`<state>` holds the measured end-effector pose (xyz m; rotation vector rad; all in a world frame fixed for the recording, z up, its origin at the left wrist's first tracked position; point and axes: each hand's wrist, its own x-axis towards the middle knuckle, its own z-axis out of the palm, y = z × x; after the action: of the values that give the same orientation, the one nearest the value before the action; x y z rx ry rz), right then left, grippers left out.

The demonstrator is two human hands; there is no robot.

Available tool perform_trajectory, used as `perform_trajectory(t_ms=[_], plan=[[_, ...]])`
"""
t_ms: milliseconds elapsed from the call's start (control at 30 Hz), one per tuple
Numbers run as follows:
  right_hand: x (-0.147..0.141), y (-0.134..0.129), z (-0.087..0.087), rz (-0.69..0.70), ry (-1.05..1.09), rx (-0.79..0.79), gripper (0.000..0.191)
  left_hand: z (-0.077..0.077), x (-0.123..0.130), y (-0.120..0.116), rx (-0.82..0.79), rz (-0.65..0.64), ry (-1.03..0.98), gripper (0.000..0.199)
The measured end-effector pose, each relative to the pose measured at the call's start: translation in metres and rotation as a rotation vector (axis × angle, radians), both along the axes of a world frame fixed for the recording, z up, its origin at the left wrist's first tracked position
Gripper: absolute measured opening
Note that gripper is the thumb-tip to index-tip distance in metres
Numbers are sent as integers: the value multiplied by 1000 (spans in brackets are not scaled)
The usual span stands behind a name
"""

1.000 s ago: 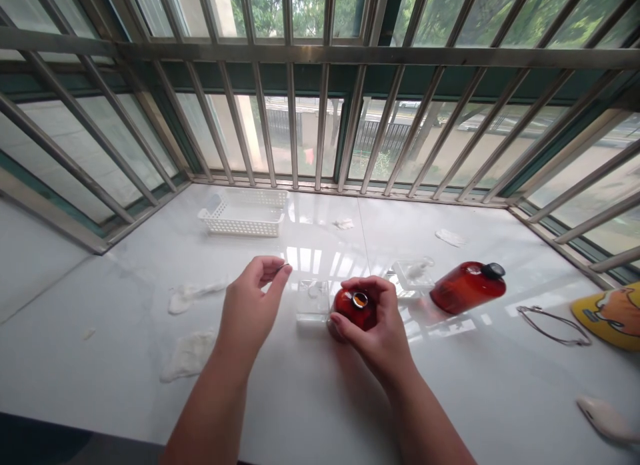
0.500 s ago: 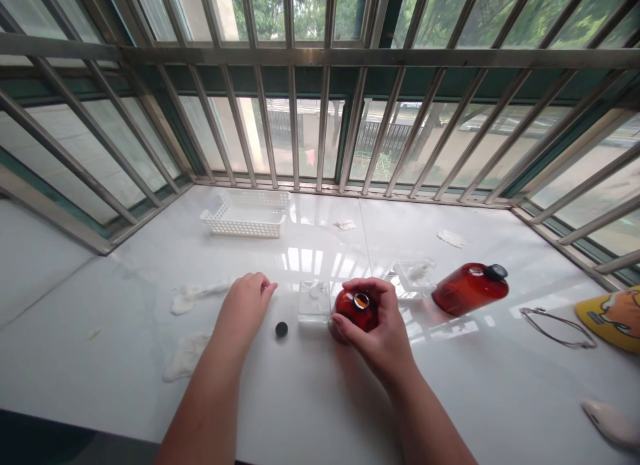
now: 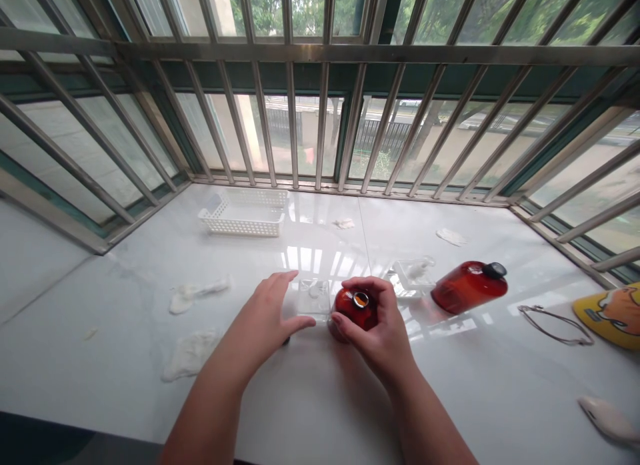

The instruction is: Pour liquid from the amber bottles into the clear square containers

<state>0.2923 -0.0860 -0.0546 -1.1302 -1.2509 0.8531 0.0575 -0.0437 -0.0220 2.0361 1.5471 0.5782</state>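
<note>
Back from the white worktop [image 3: 310, 398]'s front edge, a bump from the spread-fingered left hand [image 3: 263, 321] could tip the open, rounded, translucent red bottle [image 3: 349, 303] the right hand [image 3: 385, 338] pinches.

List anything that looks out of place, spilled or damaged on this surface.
One red bottle appears to lie on its side, odd for a bottle; its black cap is on. Crumpled white pieces are scattered about, looking untidy. I can see no spill or damage.

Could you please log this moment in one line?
left hand: open, near clear box | right hand: holding uncapped red bottle | capped red bottle: untouched
</note>
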Motion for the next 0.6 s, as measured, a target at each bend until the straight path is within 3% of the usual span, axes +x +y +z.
perform_trajectory(t_ms=[67, 133, 333, 467, 600], plan=[[0, 0, 0, -6, -11, 0, 52, -3, 6, -1, -20, -8, 18, 89], [1, 0, 0, -4, -9, -1, 52, 0, 9, -4, -70, 21, 90, 89], [1, 0, -1, 11, -3, -8, 52, 6, 1, -5, -238, 16, 395, 59], [2, 0, -1, 12, -6, -16, 53, -2, -22, 5, -283, 63, 455, 37], [2, 0, 0, 20, -1, -23, 52, 1, -39, 10, -253, 137, 486, 20]])
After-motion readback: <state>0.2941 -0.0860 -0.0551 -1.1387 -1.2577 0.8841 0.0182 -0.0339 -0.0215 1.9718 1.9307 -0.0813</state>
